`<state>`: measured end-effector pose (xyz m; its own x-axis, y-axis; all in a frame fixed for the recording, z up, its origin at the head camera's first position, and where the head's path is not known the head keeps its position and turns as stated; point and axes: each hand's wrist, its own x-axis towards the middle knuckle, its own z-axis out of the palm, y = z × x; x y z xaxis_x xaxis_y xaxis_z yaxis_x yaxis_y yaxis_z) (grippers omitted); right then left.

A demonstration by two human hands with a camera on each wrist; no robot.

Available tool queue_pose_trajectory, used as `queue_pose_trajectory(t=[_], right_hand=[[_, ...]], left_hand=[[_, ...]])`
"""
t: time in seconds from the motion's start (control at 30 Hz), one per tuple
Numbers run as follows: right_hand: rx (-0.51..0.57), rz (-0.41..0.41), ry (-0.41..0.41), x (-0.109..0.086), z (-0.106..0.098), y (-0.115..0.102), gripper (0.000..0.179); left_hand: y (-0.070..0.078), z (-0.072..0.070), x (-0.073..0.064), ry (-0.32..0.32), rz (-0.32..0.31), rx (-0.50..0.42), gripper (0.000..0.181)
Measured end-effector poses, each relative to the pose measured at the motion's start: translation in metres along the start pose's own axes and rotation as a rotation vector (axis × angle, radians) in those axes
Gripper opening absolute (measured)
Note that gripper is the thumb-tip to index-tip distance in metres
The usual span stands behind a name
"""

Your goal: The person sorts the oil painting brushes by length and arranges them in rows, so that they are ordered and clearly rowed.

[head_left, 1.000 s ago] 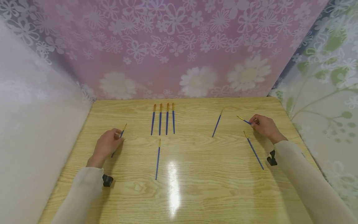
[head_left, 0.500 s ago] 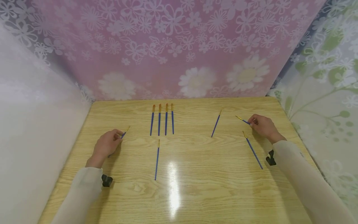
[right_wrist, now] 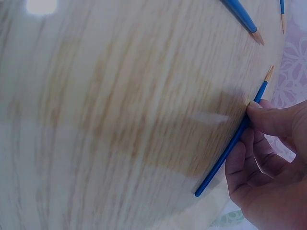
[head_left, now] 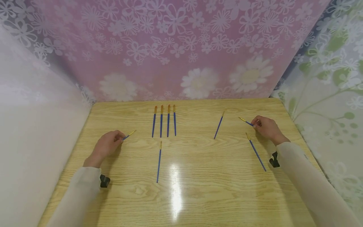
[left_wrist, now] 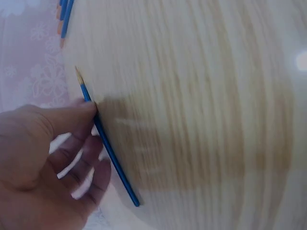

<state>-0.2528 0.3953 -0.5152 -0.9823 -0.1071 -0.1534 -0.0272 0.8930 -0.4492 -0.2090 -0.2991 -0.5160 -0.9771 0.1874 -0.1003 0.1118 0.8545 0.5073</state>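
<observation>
My left hand (head_left: 106,145) pinches a thin blue paintbrush (left_wrist: 112,155) between thumb and fingers, close over the table's left side. Its pale tip points away to the right in the head view. On the far right, my right hand (head_left: 266,127) pinches another blue paintbrush (right_wrist: 225,153), whose gold ferrule points left. Just below that hand lies a slanted paintbrush (head_left: 256,154). One more paintbrush (head_left: 218,127) lies left of it, tip toward the back edge.
Several paintbrushes (head_left: 168,126) with orange tips lie side by side near the back of the wood-grain table (head_left: 215,195). Below this row is a single thin paintbrush (head_left: 159,164). A pink flowered backdrop (head_left: 181,63) stands behind, with pale panels at both sides.
The paintbrush in my left hand has turned clockwise in the head view, its tip swinging to the right. My right hand and the lying brushes have stayed in place.
</observation>
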Motion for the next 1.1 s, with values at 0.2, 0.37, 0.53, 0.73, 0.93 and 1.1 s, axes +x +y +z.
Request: queue_pose_trajectory(t=[0.2, 0.37, 0.53, 0.73, 0.93, 1.1], right_hand=[[-0.01, -0.001, -0.009, 0.001, 0.0, 0.001, 0.018], [-0.009, 0.0, -0.016, 0.001, -0.001, 0.001, 0.018], [-0.008, -0.004, -0.009, 0.001, -0.001, 0.0, 0.018], [-0.009, 0.001, -0.012, 0.001, -0.001, -0.002, 0.019], [-0.011, 0.004, -0.012, 0.0, -0.001, -0.002, 0.018], [-0.01, 0.001, -0.015, 0.001, -0.001, -0.001, 0.018]], left_hand=[[-0.007, -0.001, 0.005, -0.02, 0.09, 0.004, 0.016], [-0.008, -0.002, 0.008, -0.047, 0.125, 0.023, 0.014], [-0.014, 0.0, 0.009, -0.05, 0.142, 0.026, 0.014], [-0.012, -0.001, 0.009, -0.033, 0.158, 0.053, 0.019], [-0.001, -0.003, 0.004, 0.0, 0.165, 0.063, 0.021], [0.01, -0.004, 0.001, -0.002, 0.131, 0.033, 0.022]])
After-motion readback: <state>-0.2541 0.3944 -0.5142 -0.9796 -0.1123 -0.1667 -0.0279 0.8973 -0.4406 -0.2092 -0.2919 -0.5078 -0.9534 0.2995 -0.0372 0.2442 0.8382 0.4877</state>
